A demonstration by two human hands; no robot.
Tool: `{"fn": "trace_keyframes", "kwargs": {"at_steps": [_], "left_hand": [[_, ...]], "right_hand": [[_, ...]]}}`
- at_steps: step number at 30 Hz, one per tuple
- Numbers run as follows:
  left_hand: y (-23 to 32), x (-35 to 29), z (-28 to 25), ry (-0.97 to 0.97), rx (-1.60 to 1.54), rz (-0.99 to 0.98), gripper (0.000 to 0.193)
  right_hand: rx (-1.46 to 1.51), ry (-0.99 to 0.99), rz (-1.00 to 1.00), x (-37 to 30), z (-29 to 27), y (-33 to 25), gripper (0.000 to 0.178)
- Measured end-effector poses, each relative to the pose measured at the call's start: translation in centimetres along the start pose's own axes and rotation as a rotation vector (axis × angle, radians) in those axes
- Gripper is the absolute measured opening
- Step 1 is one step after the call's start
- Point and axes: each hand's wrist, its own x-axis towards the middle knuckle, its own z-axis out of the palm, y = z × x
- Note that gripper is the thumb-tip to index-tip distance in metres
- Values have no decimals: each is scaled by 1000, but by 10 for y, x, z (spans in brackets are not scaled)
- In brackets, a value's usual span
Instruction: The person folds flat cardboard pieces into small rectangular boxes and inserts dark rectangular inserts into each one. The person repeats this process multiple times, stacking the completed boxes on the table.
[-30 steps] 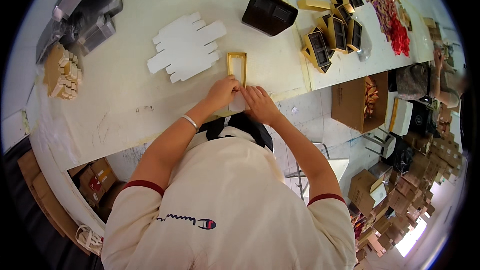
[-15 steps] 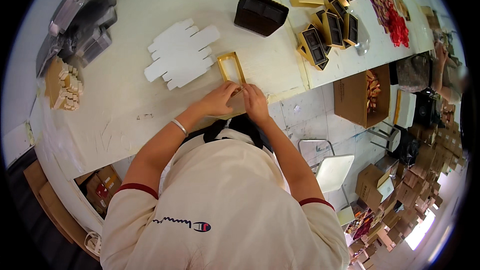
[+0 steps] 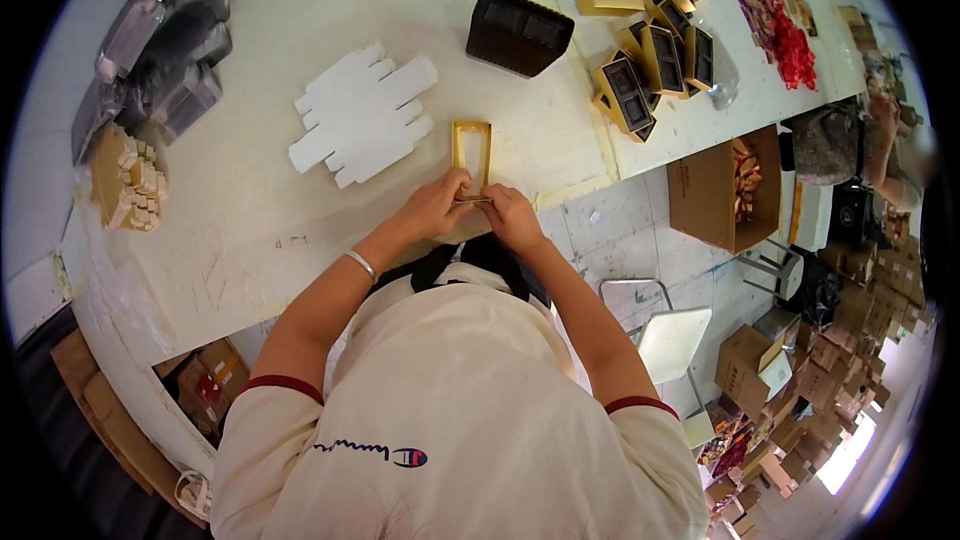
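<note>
A narrow gold box (image 3: pixel 487 152), shaped like an open rectangular sleeve, lies on the table right in front of me. At its near end my left hand (image 3: pixel 437 202) is closed, with the thumb pressed on the left corner. My right hand (image 3: pixel 514 218) pinches the same end from the right side, fingers bent around the edge. The fingers partly hide that near end, where a thin flap shows between them. To the left lie flat white card blanks (image 3: pixel 365 115), overlapping. Beyond the box stands a stack of dark brown plastic trays (image 3: pixel 518 30).
Gold boxes with dark trays (image 3: pixel 660 60) are heaped at the right, near a red and purple pile (image 3: pixel 760 10). Clear plastic cases (image 3: pixel 185 90) and stacked card pieces (image 3: pixel 130 180) sit at the left. Beside the table are a carton (image 3: pixel 700 195), a chair (image 3: pixel 673 343) and another person (image 3: pixel 890 140).
The gold box has turned from slanted to nearly straight ahead and come slightly nearer me. Both hands have moved down with it, still gripping its near end.
</note>
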Motion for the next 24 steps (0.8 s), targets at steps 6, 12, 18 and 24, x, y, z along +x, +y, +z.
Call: {"fn": "trace_keyframes", "kwargs": {"at_steps": [6,12,18,24], "left_hand": [[-14,3,8,159,-81,14,37],[-3,8,14,319,11,-6,32],[4,3,19,343,136,-28,16],[-5,17,8,250,164,-57,13]], "right_hand": [[85,83,280,11,7,-7,23],[-130,20,164,14,7,-7,32],[-169,18,16,9,2,-11,43],[42,-32,152,27,2,-1,43]]}}
